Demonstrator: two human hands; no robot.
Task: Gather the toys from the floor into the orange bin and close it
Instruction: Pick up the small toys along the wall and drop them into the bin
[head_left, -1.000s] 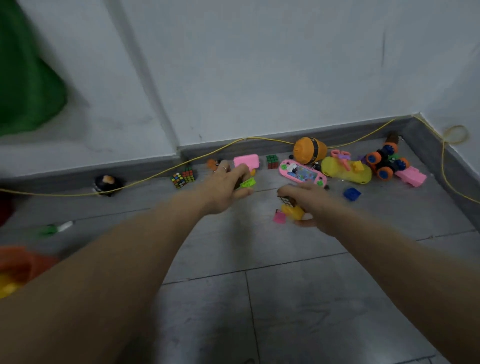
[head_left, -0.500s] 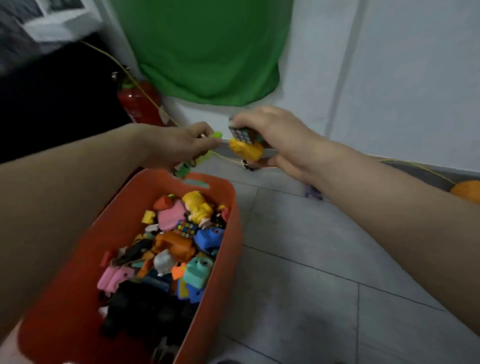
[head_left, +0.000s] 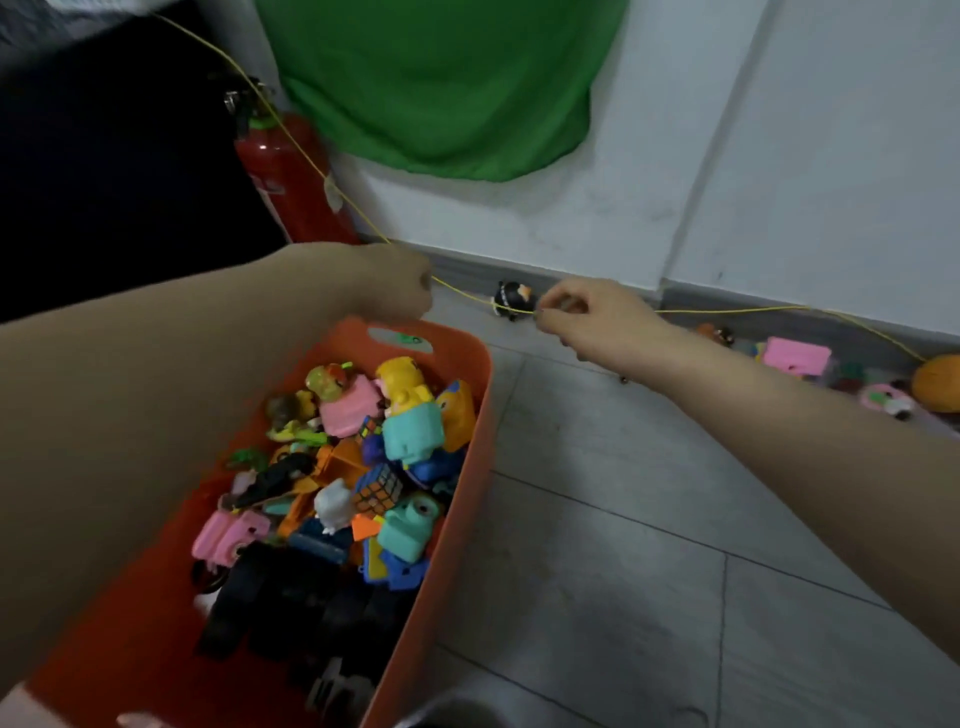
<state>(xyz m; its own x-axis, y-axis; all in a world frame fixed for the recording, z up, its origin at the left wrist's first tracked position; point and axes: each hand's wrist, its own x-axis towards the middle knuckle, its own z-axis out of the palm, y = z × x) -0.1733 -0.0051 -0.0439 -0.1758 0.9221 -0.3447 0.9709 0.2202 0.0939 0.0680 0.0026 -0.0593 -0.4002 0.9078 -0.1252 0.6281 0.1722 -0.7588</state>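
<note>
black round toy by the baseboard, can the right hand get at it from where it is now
Probably yes. The right hand is right next to the black round toy, with bare floor between them. Only the thin yellow cord crosses in front of the toy, and that shouldn't block a grab.

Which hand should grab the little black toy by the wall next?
Probably the right hand. It hovers right beside the black toy at the baseboard, fingers loosely curled and seemingly empty. The left hand sits farther off, above the far rim of the orange bin.
</note>
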